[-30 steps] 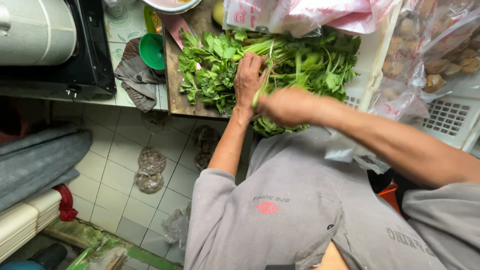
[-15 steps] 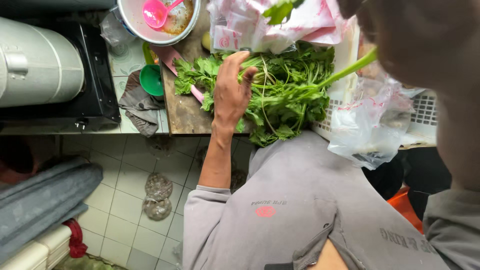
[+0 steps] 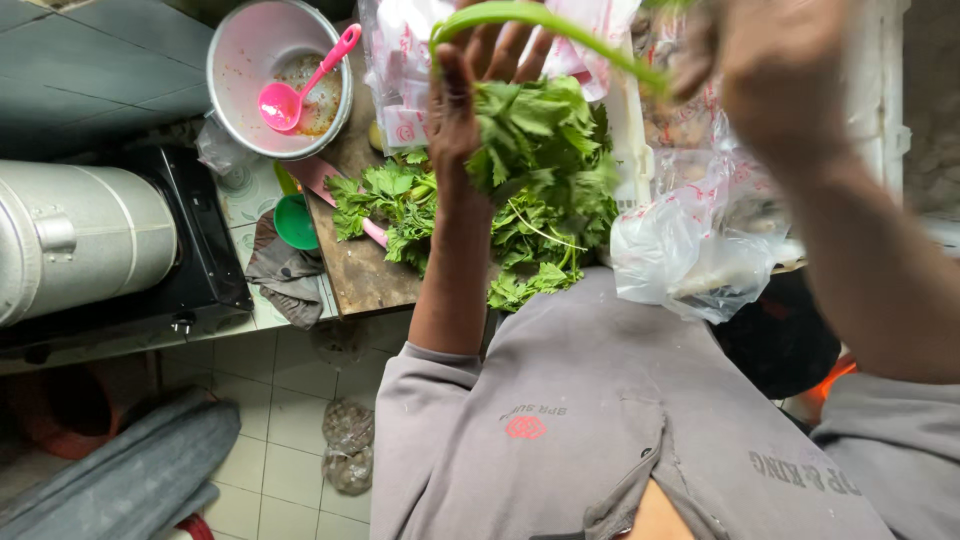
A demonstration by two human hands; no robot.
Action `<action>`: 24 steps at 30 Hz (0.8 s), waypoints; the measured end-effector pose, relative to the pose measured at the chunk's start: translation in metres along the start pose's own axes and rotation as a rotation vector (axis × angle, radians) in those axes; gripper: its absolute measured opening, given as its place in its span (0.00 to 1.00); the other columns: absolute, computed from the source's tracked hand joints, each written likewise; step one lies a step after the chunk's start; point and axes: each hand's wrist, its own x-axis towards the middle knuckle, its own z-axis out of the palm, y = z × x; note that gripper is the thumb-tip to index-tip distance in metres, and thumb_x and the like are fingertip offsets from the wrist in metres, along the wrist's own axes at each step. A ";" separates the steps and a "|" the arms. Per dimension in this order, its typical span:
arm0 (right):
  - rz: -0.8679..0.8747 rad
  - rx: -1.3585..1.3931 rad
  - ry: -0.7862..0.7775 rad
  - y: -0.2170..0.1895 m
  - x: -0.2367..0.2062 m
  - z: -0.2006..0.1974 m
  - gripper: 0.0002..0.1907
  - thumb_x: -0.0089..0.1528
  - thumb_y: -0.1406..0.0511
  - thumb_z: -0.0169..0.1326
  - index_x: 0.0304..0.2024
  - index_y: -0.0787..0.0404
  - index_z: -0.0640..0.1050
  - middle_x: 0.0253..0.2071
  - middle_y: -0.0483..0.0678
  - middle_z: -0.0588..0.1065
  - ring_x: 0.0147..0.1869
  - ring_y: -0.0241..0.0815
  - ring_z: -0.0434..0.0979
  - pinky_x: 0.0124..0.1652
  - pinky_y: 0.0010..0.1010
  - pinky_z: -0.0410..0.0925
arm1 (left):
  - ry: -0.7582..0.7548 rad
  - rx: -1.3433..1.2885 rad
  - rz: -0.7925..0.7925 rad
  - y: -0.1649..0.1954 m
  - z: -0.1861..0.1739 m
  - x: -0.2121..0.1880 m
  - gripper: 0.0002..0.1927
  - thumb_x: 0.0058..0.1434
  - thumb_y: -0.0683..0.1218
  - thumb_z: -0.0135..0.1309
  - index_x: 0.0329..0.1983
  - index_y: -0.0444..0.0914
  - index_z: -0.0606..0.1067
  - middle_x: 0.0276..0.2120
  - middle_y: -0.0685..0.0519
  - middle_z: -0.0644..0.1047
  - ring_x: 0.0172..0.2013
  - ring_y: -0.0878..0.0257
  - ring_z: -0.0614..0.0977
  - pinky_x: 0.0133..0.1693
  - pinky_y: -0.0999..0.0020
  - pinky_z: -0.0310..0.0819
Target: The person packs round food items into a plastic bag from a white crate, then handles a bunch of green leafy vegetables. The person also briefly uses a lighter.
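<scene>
A pile of leafy greens (image 3: 520, 220) lies on a wooden cutting board (image 3: 360, 275) on the counter. My left hand (image 3: 465, 95) is raised above the pile, holding a leafy bunch (image 3: 540, 130) against its fingers. A long green stem (image 3: 560, 35) arcs from the top of my left hand across to my right hand (image 3: 775, 75). My right hand is close to the camera and blurred, and it grips the stem's far end. Both forearms come out of grey sleeves.
A metal bowl (image 3: 235, 60) with a pink spoon (image 3: 290, 95) stands at the back. A pink-handled knife (image 3: 330, 185), a green cup (image 3: 296, 222) and a grey cloth (image 3: 285, 280) lie left of the board. A silver pot (image 3: 80, 240) sits on a black stove (image 3: 215, 270). Plastic bags (image 3: 690, 250) hang at right.
Both hands have risen from the pile toward the camera. My right hand has drawn a long stem up and to the right, while my left hand has lifted a leafy bunch.
</scene>
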 end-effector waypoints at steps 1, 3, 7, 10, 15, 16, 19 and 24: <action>0.163 0.020 0.017 0.030 -0.003 0.015 0.08 0.75 0.64 0.45 0.48 0.64 0.66 0.42 0.52 0.72 0.39 0.39 0.79 0.39 0.35 0.79 | 0.141 -0.101 -0.048 0.009 -0.003 -0.003 0.28 0.68 0.62 0.33 0.68 0.47 0.58 0.48 0.51 0.82 0.47 0.54 0.86 0.57 0.41 0.76; 0.618 -0.099 -0.083 0.072 -0.014 0.030 0.14 0.73 0.57 0.42 0.49 0.62 0.69 0.44 0.53 0.74 0.38 0.41 0.81 0.39 0.37 0.79 | -0.120 -0.016 0.145 0.024 -0.010 -0.013 0.28 0.77 0.63 0.38 0.69 0.40 0.62 0.29 0.56 0.70 0.27 0.61 0.77 0.55 0.47 0.84; 0.807 -0.969 -0.654 0.074 -0.038 0.025 0.30 0.71 0.47 0.43 0.44 0.68 0.78 0.42 0.62 0.80 0.42 0.48 0.88 0.44 0.44 0.76 | -0.032 0.213 0.257 0.050 -0.030 -0.020 0.22 0.83 0.59 0.43 0.55 0.34 0.69 0.26 0.58 0.63 0.20 0.73 0.64 0.25 0.74 0.65; 0.028 -1.404 -0.526 0.035 -0.039 0.024 0.27 0.65 0.46 0.54 0.30 0.64 0.79 0.67 0.67 0.69 0.45 0.60 0.81 0.46 0.45 0.75 | -0.080 0.519 0.348 0.058 -0.032 -0.012 0.20 0.81 0.57 0.47 0.47 0.35 0.72 0.23 0.60 0.64 0.19 0.74 0.63 0.23 0.74 0.61; 0.286 -1.529 -0.644 0.002 -0.033 0.039 0.22 0.71 0.50 0.51 0.50 0.63 0.78 0.44 0.60 0.81 0.48 0.60 0.81 0.48 0.48 0.73 | -0.015 0.970 0.533 0.072 0.013 -0.027 0.19 0.82 0.56 0.48 0.47 0.35 0.70 0.35 0.55 0.72 0.26 0.73 0.69 0.28 0.75 0.68; 0.331 -1.620 -0.666 0.001 -0.035 0.039 0.20 0.74 0.53 0.49 0.44 0.61 0.81 0.45 0.57 0.82 0.49 0.58 0.81 0.49 0.48 0.73 | -0.015 1.048 0.595 0.074 0.025 -0.031 0.18 0.83 0.56 0.47 0.48 0.35 0.70 0.38 0.54 0.74 0.27 0.72 0.70 0.29 0.75 0.68; -0.373 -1.599 -0.139 -0.001 -0.041 0.036 0.22 0.64 0.60 0.59 0.51 0.72 0.76 0.58 0.69 0.76 0.52 0.61 0.81 0.41 0.43 0.75 | -0.081 1.071 0.683 0.068 0.060 -0.044 0.17 0.83 0.55 0.47 0.51 0.36 0.67 0.41 0.52 0.74 0.29 0.70 0.73 0.32 0.76 0.69; -0.490 -0.963 -0.363 0.003 -0.032 0.024 0.11 0.66 0.65 0.58 0.47 0.66 0.77 0.52 0.55 0.78 0.61 0.52 0.81 0.51 0.37 0.77 | -0.579 0.731 0.417 0.025 0.101 -0.057 0.18 0.78 0.56 0.49 0.58 0.41 0.63 0.45 0.50 0.75 0.39 0.65 0.75 0.45 0.69 0.71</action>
